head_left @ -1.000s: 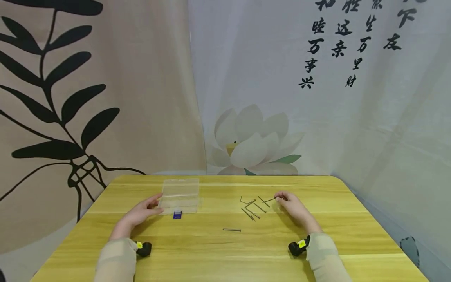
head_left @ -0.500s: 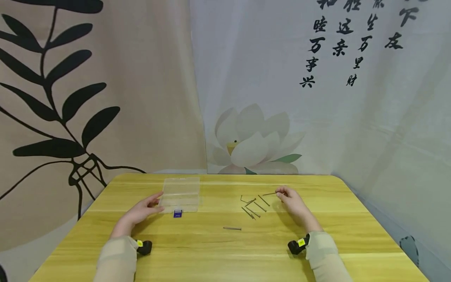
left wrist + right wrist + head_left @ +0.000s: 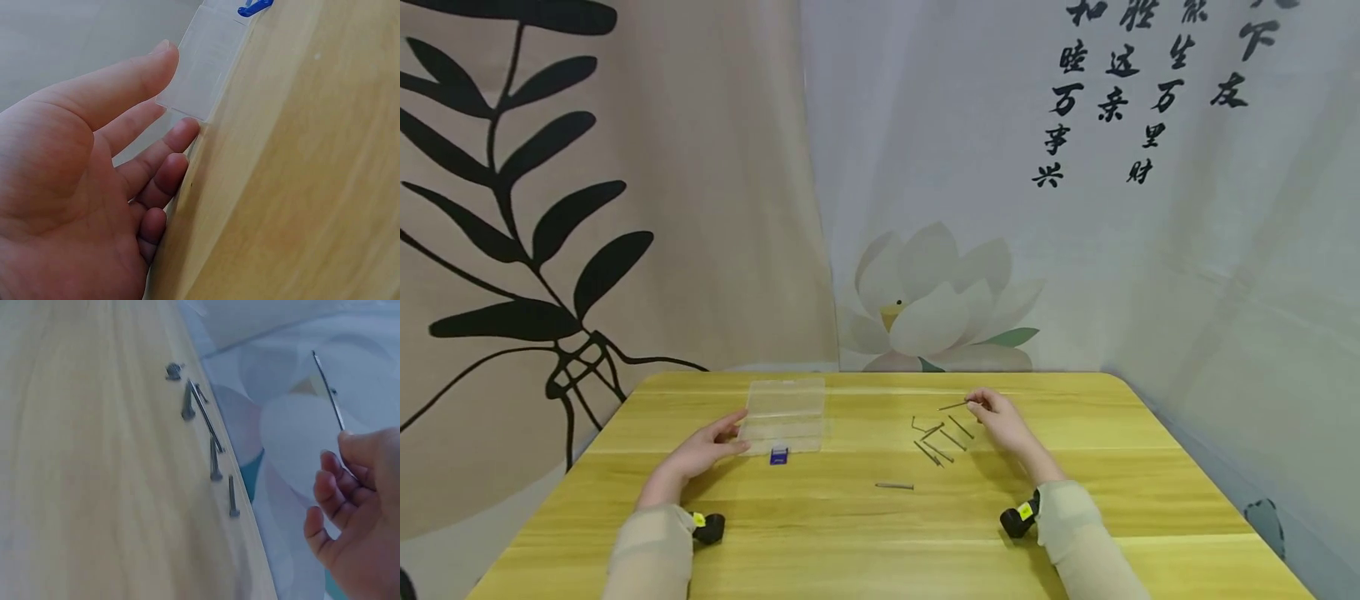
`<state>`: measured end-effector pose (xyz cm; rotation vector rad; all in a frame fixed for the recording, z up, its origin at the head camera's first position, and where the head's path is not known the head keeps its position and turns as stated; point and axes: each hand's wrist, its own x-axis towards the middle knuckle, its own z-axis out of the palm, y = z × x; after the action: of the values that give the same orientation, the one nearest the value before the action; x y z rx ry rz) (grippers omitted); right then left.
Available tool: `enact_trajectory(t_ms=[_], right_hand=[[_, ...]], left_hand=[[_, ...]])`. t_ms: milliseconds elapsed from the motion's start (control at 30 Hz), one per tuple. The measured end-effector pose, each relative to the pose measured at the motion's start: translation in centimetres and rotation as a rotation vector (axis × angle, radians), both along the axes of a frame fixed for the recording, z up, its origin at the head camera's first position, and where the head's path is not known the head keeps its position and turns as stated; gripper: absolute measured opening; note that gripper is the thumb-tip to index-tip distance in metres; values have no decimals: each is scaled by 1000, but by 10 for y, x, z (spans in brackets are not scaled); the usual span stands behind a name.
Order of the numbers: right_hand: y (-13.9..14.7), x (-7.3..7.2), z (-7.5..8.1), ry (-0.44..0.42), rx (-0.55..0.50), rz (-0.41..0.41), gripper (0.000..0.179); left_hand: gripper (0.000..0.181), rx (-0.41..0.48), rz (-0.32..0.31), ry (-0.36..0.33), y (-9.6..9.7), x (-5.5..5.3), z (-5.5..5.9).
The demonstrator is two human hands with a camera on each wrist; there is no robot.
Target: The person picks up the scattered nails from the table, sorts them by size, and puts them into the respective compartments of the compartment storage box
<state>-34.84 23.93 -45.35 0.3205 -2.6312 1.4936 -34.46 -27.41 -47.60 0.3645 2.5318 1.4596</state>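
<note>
My right hand (image 3: 1003,421) pinches a long thin metal nail (image 3: 953,406) by one end, above the far side of the table. In the right wrist view the held nail (image 3: 326,384) sticks out past thumb and index finger, the other fingers loosely bent. Several loose nails (image 3: 955,434) lie just left of that hand. At the left, my left hand (image 3: 703,450) holds the left end of a clear plastic box (image 3: 786,429) with a blue latch (image 3: 778,456). In the left wrist view the thumb (image 3: 164,62) overlaps the box's edge, fingertips beside its end.
A single nail (image 3: 894,486) lies apart, nearer the front of the wooden table (image 3: 850,542). A bent, hook-like metal piece (image 3: 917,425) sits at the pile's left edge. Behind the table's far edge hangs a printed curtain (image 3: 940,167).
My right hand has lifted its nail away from the pile and then moved left with it, above the far end of the pile. The left hand stays at the box.
</note>
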Motion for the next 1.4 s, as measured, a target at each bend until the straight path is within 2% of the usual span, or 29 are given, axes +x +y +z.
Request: enact_trajectory(t_ms=[67,300,467,667,933,1200,1400], right_hand=[[-8,-3,4,32,35,19,26],[-34,-15,14,60,49,100,24],[-51,-21,13,83,77,164,21],[-73,-25,12,71,90,218,17],[-105,-36,13,86,148,260,25],[-139,-49,15,108,210,292,16],[-164,-53,13,136,204,338,16]], left_hand=[[75,-10,3,3,-1,-1,0],[73,-34,16,14,0,1,0],[73,-37,9,25,-1,5,-1],[74,-13,17,12,-3,5,-5],[72,5,8,51,-6,2,-8],[71,-9,20,52,-4,3,-6],[72,-10,36,41,-5,3,-7]])
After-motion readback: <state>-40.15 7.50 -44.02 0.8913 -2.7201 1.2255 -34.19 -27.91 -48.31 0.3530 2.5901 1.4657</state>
